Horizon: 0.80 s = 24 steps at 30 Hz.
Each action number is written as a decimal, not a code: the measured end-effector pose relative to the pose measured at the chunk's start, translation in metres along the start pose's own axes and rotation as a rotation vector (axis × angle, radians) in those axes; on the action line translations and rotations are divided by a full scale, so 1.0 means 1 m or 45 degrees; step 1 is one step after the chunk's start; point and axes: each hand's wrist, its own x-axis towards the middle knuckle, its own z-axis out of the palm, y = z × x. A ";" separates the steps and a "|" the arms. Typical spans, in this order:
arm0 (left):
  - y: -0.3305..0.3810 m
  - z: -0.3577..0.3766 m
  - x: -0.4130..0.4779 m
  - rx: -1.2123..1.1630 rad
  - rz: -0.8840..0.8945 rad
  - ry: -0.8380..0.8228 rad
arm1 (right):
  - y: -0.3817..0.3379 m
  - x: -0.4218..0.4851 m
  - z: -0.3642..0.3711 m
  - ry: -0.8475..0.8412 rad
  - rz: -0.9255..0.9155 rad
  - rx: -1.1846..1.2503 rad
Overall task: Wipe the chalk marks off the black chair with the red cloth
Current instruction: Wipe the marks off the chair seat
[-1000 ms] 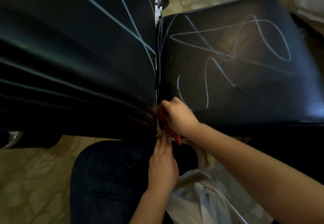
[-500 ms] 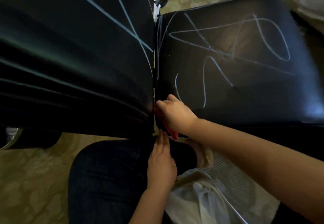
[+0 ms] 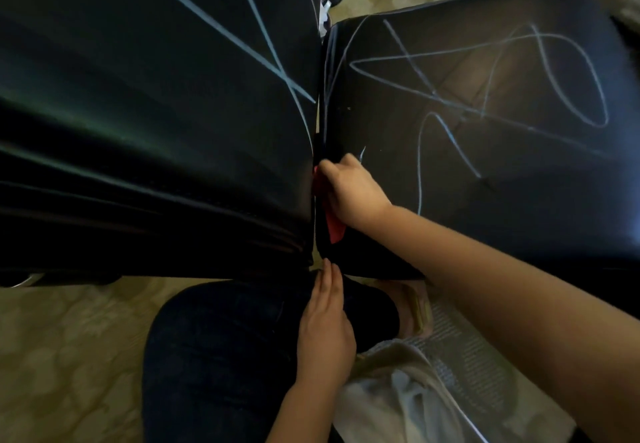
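Far left, near: pale patterned floor [image 3: 69,356]. Above it the black chair [image 3: 346,124] fills the view. Its backrest panel [image 3: 138,131] is on the left, with long straight chalk lines [image 3: 214,28] crossing toward the gap.

Near centre: dark trouser leg [image 3: 214,356], knee up by the chair's near edge. The left hand [image 3: 325,331] lies flat on the knee, fingers straight and pressed together, tips reaching the near end of the gap between backrest and seat. It holds nothing; contact with the chair cannot be told.

The red cloth [image 3: 334,226] sits at that gap, on the seat's near-left corner, mostly hidden, with a red corner poking out below the hand. The right hand [image 3: 349,189] is on top of it, fingers curled round the cloth and knuckles toward the backrest.

The seat [image 3: 519,183] is on the right, covered in looping chalk marks [image 3: 485,72], with one short stroke just beyond the right hand's fingers. The patch of seat under and near the hand is free of chalk.

Near right: white fabric [image 3: 398,401] under the right forearm.
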 end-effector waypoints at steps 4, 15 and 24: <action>-0.001 0.003 -0.002 -0.016 0.046 0.002 | 0.006 -0.017 -0.009 -0.131 -0.211 -0.067; -0.002 -0.003 -0.002 -0.072 0.004 -0.020 | 0.006 0.075 0.000 0.068 0.319 -0.124; -0.004 0.005 -0.008 -0.045 0.089 -0.026 | 0.004 -0.009 -0.011 -0.081 -0.201 -0.171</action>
